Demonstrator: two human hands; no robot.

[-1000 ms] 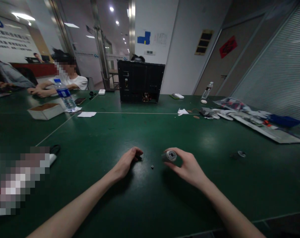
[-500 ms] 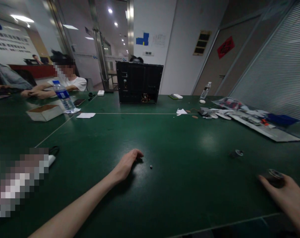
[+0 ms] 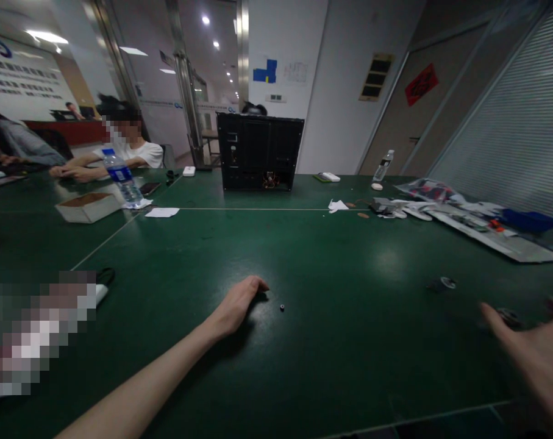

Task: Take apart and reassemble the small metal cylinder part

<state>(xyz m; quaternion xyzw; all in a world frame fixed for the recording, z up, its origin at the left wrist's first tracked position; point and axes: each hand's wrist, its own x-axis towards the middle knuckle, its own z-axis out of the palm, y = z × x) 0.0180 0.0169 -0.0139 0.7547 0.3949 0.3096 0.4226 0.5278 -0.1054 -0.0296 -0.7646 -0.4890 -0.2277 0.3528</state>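
The small metal cylinder (image 3: 507, 316) lies on the green table (image 3: 331, 256) at the far right, between the spread thumb and fingers of my right hand (image 3: 535, 356). That hand is open and grips nothing, though motion blur softens its outline. A second small round part (image 3: 445, 283) sits just beyond it and apart from it. My left hand (image 3: 237, 305) rests palm down near the centre with its fingers curled to the surface. I cannot tell whether anything is pinched beneath them. A tiny nut (image 3: 281, 307) lies just beside its fingertips. The surface is dark green matting with pale seam lines, dimly lit by ceiling spots. The near edge shows at lower right, and the stretch between the hands is bare. Further out stand a black case (image 3: 258, 152), a water bottle (image 3: 121, 177), a cardboard box (image 3: 86, 206) and scattered packaging (image 3: 477, 219) along the right side. A seated person (image 3: 134, 152) leans on the far left corner.
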